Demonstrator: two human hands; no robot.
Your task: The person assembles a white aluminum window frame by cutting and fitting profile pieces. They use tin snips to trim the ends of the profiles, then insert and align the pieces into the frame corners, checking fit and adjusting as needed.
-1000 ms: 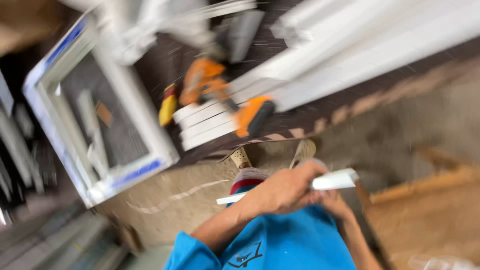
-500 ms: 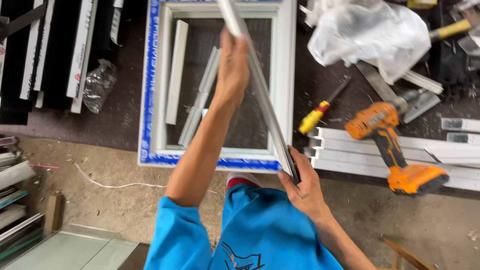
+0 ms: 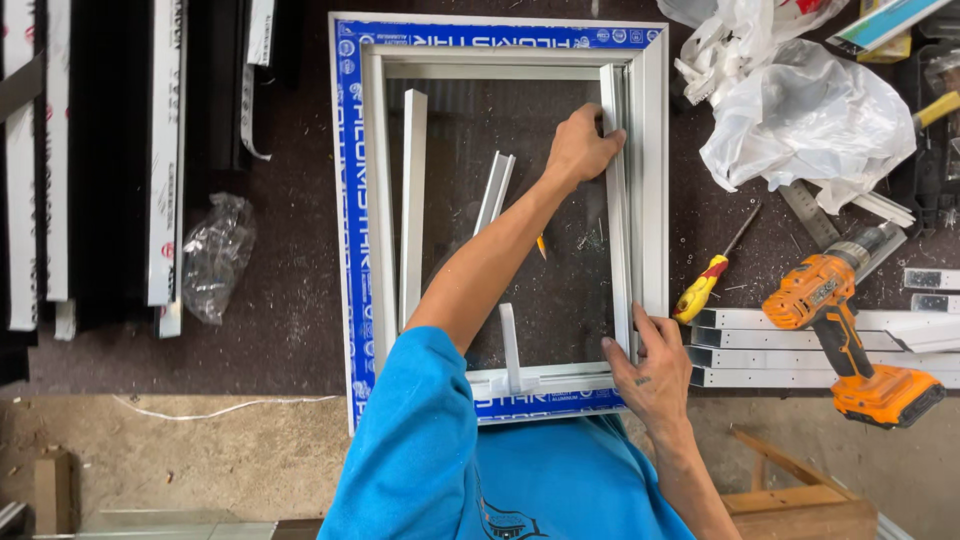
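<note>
On the dark bench [image 3: 280,330] lies a white window frame [image 3: 655,150], rectangular, with blue printed protective tape along its left, top and bottom edges; its long axis runs away from the person, toward the top of the view. Along the inside of the frame's right side sits a thin white strip [image 3: 620,230], its long axis parallel to that side, one end near the top right corner and the other near the bottom right corner.

The left hand [image 3: 582,148] reaches across the frame and closes its fingers on the upper part of the strip, pressing it against the frame's right member. The right hand [image 3: 652,375] grips the lower end of the strip at the bottom right corner, fingers curled over it, thumb to the inside.

Inside the frame, loose on the bench, lie a long white bar [image 3: 412,205] parallel to the left side, a shorter grey profile [image 3: 494,192] slightly tilted, and a small white piece [image 3: 510,345] near the bottom rail.

Right of the frame lie a yellow-handled screwdriver [image 3: 703,288], an orange cordless drill [image 3: 845,330] resting on stacked white profiles [image 3: 760,348], and a crumpled white plastic bag [image 3: 805,125], which seems to hold white parts, though the contents are hard to make out.
</note>
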